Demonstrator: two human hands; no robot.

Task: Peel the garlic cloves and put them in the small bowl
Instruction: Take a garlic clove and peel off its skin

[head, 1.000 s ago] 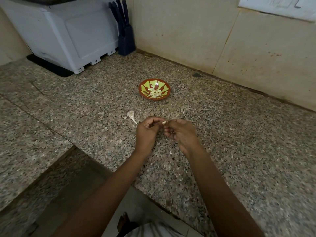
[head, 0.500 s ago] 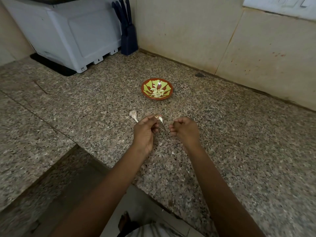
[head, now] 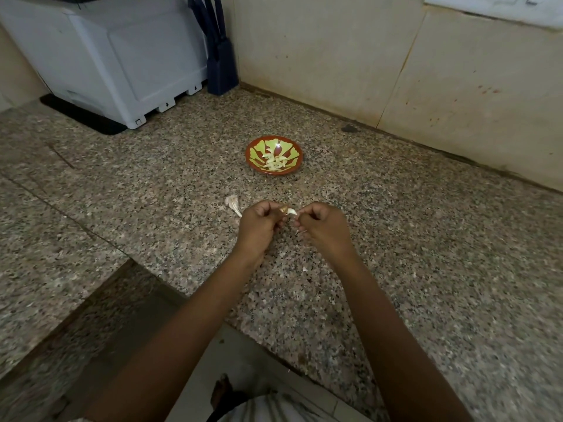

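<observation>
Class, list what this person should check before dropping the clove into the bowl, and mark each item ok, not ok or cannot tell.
1. Pale garlic clove pinched in the left hand: ok.
2. Clove fully peeled: cannot tell; a brownish bit shows at its held end.
3. Right hand off the clove: cannot tell; its curled fingers sit right at the tip.
4. Small red-and-green bowl upright, with room above the peeled cloves: ok.
5. Way across the speckled granite counter to the bowl unobstructed: ok; the loose papery skin lies off to the left.
</observation>
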